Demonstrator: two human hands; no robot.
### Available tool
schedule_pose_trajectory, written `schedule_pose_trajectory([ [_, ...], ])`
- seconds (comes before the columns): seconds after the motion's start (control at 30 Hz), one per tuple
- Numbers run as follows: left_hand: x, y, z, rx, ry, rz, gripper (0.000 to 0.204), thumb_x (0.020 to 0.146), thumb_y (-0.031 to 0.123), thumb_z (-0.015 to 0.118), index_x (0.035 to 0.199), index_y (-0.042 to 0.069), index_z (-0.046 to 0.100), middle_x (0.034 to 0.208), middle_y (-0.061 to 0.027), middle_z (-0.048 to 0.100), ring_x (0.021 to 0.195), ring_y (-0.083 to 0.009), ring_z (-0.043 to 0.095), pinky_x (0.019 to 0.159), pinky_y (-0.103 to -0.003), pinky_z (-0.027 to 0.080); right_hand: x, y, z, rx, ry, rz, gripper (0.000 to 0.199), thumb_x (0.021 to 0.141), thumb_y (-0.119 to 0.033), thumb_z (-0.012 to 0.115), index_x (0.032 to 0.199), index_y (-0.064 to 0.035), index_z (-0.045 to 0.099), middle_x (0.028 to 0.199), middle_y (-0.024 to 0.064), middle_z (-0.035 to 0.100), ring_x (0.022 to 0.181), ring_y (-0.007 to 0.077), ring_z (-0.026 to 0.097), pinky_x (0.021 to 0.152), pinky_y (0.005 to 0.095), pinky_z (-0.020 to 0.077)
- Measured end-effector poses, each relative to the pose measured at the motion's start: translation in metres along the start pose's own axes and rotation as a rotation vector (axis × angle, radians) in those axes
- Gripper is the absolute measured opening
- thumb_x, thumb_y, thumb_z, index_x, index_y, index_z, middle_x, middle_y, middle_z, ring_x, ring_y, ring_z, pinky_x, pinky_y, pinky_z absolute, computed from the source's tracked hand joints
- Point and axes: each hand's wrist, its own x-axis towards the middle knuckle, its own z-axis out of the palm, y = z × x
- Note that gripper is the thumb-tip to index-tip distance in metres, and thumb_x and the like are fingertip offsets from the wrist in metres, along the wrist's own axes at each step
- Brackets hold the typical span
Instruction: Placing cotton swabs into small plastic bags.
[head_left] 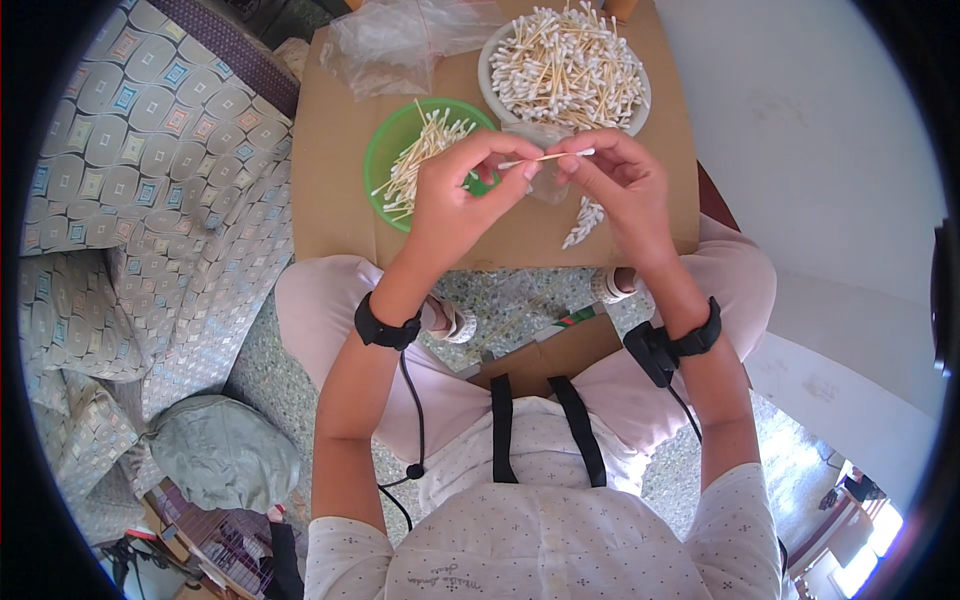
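Note:
Between the fingertips of both hands a single cotton swab [548, 158] is stretched level, a white tip showing at either end. My left hand [470, 178] pinches it near its left end, partly over the green bowl [372, 172]. Loose cotton swabs [420, 160] lie in that bowl in mixed directions. My right hand [622, 180] pinches the swab near its right tip. Just below the right fingers, a small cluster of swab tips [583, 222] shows; the hand may hide part of it. Behind the hands, a clear plastic bag [545, 188] lies on the cardboard.
A white bowl [486, 85] heaped with cotton swabs stands at the far right of the cardboard-topped table [335, 215]. Clear plastic bags [385, 50] lie at the far left. A patterned cloth-covered seat [190, 150] is on the left, a white wall [800, 130] on the right.

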Motion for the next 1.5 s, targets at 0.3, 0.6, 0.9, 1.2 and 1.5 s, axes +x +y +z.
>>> schedule_pose_trajectory([
  [0.3, 0.000, -0.002, 0.002, -0.063, 0.003, -0.100, 0.011, 0.082, 0.011, 0.069, 0.092, 0.006, 0.067, 0.081, 0.0000, 0.065, 0.063, -0.0063, 0.053, 0.057, -0.021, 0.041, 0.002, 0.001, -0.001, -0.003, -0.011, -0.071, 0.016, 0.087, -0.001, 0.061, 0.103, 0.0009, 0.062, 0.101, 0.0095, 0.067, 0.087, 0.0119, 0.061, 0.079, 0.0267, 0.0496],
  [0.6, -0.001, -0.004, -0.003, -0.103, -0.005, -0.039, 0.014, 0.086, 0.007, 0.066, 0.098, 0.001, 0.062, 0.084, -0.0020, 0.061, 0.070, -0.0061, 0.054, 0.064, -0.020, 0.043, 0.001, 0.000, 0.002, 0.012, 0.036, 0.005, 0.014, 0.086, -0.003, 0.064, 0.099, 0.0014, 0.066, 0.093, 0.0072, 0.068, 0.080, 0.0108, 0.061, 0.076, 0.0246, 0.0487],
  [0.9, 0.003, -0.002, -0.011, -0.424, -0.015, -0.158, 0.016, 0.091, 0.014, 0.061, 0.098, -0.001, 0.061, 0.083, -0.0053, 0.062, 0.070, -0.0091, 0.055, 0.064, -0.022, 0.045, 0.002, -0.011, -0.003, -0.407, 0.117, -0.166, 0.012, 0.084, -0.012, 0.069, 0.092, -0.0038, 0.068, 0.083, 0.0006, 0.067, 0.075, 0.0074, 0.061, 0.069, 0.0224, 0.0482],
  [1.2, 0.016, -0.027, -0.015, 0.077, 0.220, -0.049, 0.016, 0.092, 0.018, 0.059, 0.096, 0.003, 0.062, 0.081, -0.0051, 0.062, 0.066, -0.0102, 0.059, 0.056, -0.024, 0.044, 0.012, 0.002, -0.009, -0.261, 0.225, -0.109, 0.018, 0.091, -0.015, 0.061, 0.106, -0.0043, 0.062, 0.086, 0.0026, 0.064, 0.073, 0.0073, 0.057, 0.066, 0.0227, 0.0465],
  [1.5, 0.020, -0.028, -0.008, 0.254, 0.123, -0.058, 0.015, 0.090, 0.018, 0.062, 0.093, 0.004, 0.064, 0.078, -0.0021, 0.059, 0.065, -0.0063, 0.053, 0.056, -0.022, 0.042, 0.012, 0.014, -0.008, -0.742, 0.213, -0.109, 0.033, 0.076, -0.022, 0.074, 0.104, -0.0068, 0.067, 0.089, 0.0062, 0.065, 0.070, 0.0146, 0.059, 0.067, 0.0288, 0.0483],
])
